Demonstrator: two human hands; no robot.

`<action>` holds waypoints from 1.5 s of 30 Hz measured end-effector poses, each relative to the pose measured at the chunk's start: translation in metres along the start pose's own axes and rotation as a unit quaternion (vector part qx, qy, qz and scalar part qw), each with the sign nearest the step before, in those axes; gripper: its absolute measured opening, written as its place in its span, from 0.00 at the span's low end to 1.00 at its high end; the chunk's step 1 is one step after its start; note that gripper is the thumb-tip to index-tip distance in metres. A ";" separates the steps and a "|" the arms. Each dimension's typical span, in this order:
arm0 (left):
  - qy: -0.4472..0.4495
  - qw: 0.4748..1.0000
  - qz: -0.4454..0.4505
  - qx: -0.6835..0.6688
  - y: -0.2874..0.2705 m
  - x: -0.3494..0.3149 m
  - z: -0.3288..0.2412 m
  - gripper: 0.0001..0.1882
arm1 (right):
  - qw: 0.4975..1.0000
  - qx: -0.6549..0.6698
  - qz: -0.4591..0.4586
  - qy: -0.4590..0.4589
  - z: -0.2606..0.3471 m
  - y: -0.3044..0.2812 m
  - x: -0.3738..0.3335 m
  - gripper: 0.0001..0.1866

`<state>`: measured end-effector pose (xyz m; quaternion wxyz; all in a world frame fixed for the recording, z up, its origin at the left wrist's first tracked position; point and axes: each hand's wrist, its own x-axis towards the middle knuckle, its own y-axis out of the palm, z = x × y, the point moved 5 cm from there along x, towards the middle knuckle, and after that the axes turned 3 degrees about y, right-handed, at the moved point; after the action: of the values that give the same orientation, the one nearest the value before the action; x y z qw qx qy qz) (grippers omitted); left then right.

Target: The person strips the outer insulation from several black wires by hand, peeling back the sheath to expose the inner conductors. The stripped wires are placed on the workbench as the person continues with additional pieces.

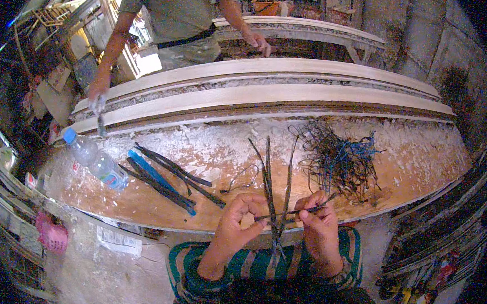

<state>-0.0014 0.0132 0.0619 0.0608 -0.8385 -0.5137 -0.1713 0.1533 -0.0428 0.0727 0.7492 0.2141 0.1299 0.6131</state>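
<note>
Both my hands are closed on a thin dark strip [293, 212], stretched sideways between them across several longer dark strips [269, 185]. My left hand [237, 225] pinches it between thumb and fingers on the left side. On the other side, my right hand [320, 222] grips it with thumb and fingertips, and its end pokes out at the upper right. The longer strips fan out over the table and gather at their lower ends near my lap. What the strips are made of I cannot tell.
On the wooden table [205, 220] lie dark and blue strips [159, 180], a clear bottle [93, 161] with a blue cap, and a tangle of black and blue string [341, 161]. Long pale boards [287, 96] run behind. Across them stands another person [174, 11] holding a tool [100, 122].
</note>
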 end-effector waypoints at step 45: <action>-0.010 0.967 -0.255 0.027 -0.048 0.004 0.014 0.06 | 0.881 -0.303 0.344 -0.116 -0.006 0.056 -0.022 0.11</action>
<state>-0.0389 0.0429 0.0465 0.0329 -0.6797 -0.7153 -0.1591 0.0975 -0.0542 0.0929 0.5294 0.0770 -0.2316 0.8125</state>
